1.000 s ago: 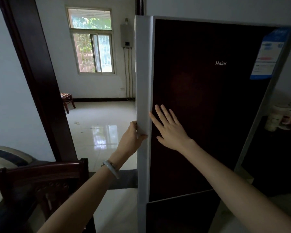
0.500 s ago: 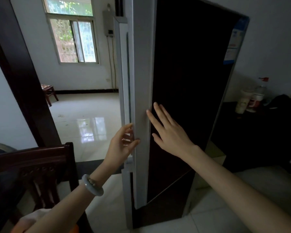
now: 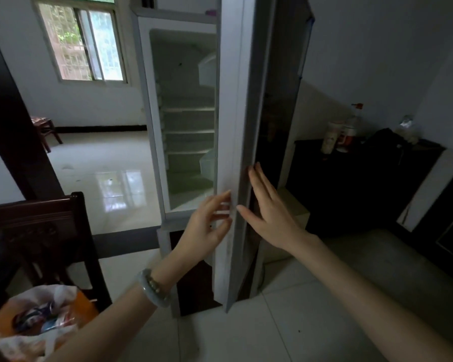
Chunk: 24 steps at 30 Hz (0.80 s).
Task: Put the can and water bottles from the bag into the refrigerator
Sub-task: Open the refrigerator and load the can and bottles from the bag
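The refrigerator (image 3: 152, 126) stands ahead with its upper door (image 3: 233, 126) swung wide, seen edge-on. Bare white shelves (image 3: 188, 131) show inside. My left hand (image 3: 207, 226) has its fingers spread on the door's inner edge. My right hand (image 3: 270, 215) rests flat and open against the door's dark outer face. An orange and white plastic bag (image 3: 71, 304) sits at the bottom left, with blue and red packaging showing inside; I cannot make out the can or bottles separately.
A dark wooden chair (image 3: 39, 231) stands at the left beside the bag. A dark cabinet (image 3: 351, 184) to the right carries cups (image 3: 330, 138) and a dark bag. Glossy tiled floor (image 3: 102, 173) runs to a room with a window (image 3: 84, 45).
The upper door has swung from closed to wide open, uncovering the shelves. My left hand let go of the door edge and now lies open on it. The bag has come into view.
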Each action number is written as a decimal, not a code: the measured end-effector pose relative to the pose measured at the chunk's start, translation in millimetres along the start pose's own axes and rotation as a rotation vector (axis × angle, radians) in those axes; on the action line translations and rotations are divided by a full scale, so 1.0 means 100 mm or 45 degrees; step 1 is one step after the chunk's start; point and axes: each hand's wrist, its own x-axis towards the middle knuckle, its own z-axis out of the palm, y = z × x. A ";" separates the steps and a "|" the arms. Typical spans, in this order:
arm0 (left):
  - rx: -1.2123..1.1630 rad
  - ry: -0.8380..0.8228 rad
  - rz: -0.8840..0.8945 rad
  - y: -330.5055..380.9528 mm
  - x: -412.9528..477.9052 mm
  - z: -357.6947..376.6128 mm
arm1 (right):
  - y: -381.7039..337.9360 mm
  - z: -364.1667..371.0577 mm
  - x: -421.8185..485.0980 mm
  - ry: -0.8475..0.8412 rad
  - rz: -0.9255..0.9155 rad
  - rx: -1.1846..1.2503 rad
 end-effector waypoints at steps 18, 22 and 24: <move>0.927 -0.340 0.560 0.23 0.08 1.10 | 0.76 -0.72 -1.21 0.559 0.618 0.266; 1.072 -0.245 0.484 0.01 0.41 1.10 | 1.03 -0.81 -1.27 0.670 0.689 0.244; 1.091 -0.264 0.489 -0.07 0.59 1.16 | 1.21 -0.86 -1.29 0.717 0.761 0.240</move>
